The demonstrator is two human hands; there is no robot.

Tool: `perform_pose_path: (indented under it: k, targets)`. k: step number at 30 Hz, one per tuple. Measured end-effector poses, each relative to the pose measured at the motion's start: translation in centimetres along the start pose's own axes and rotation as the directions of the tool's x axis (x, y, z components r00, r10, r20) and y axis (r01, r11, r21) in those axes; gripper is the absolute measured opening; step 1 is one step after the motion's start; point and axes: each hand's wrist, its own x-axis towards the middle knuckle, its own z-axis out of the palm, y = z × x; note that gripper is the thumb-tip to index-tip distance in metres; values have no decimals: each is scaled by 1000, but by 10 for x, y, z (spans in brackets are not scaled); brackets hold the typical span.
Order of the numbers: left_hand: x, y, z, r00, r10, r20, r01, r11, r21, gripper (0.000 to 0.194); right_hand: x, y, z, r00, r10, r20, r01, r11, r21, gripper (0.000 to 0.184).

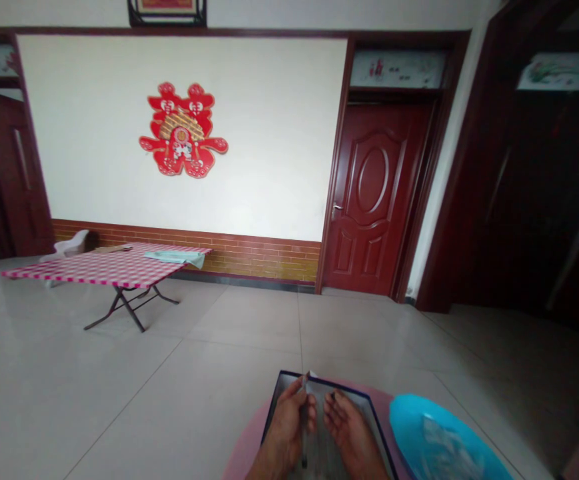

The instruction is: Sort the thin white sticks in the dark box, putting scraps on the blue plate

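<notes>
Both hands are over a shallow box (373,408) with a dark blue rim and a pale inside. My left hand (285,421) is closed, pinching a thin, stick-like object (304,448) that runs down along the palm; its exact kind is too blurred to tell. A hand's width to the right, my right hand (350,427) has its fingers curled, the thumb against the index finger. A small dark spot shows at that pinch, too small to name. The two hands do not touch.
The box rests on a pink round surface (249,437). Beside it, at right, sits a blue basin (403,417) with clear plastic pieces (452,447) inside. Farther off stand a checkered folding table (89,267), a white chair (73,245) and a red door (373,200).
</notes>
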Motion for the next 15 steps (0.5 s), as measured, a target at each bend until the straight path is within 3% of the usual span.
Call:
perform_pose_path:
  k: [7, 11, 15]
  targets:
    - [1, 2, 0, 999, -43, -10, 41, 988, -147, 22, -15, -12, 14, 1000, -3, -16, 3, 1000, -18, 42]
    - [3, -1, -4, 999, -32, -42, 27, 995, -99, 24, -20, -12, 15, 998, -55, -32, 52, 996, -74, 43]
    - [9, -6, -13, 999, 23, -46, -22, 1000, 22, 32, -19, -4, 14, 980, -199, -29, 183, 940, -288, 34]
